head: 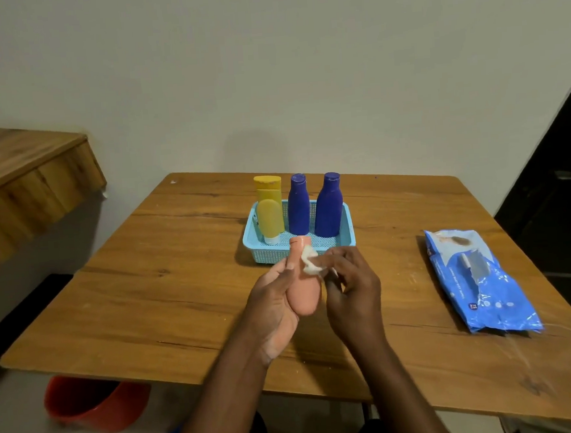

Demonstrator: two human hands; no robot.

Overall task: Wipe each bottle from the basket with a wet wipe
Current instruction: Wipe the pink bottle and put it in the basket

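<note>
peach-pink plastic bottle (301,284) sits cradled in a person's left hand (272,305) above the near middle of a wooden table (167,292), its cap end pointing away toward the far side. the left fingers curl up around the bottle's left flank, the palm turned upward beneath it. the right hand (351,287) comes in from the right, its fingertips pinching a small crumpled white wet wipe (309,261) against the bottle's upper part, just below the cap; the remaining right fingers are bent loosely inward.

just beyond the hands stands a light blue perforated basket (313,248), near the table's far centre. upright in it are a yellow bottle (268,192) at far left, a yellow tube (269,220) standing cap-down in front of that bottle, and two dark blue bottles (298,205) (328,210) side by side to the right.

well apart to the right, a blue pack of wet wipes (477,277) lies flat on the table, its flap open. below the table's near left edge an orange bucket (94,403) rests on the floor, and another wooden surface (21,174) juts in at far left against the pale wall (267,65).
</note>
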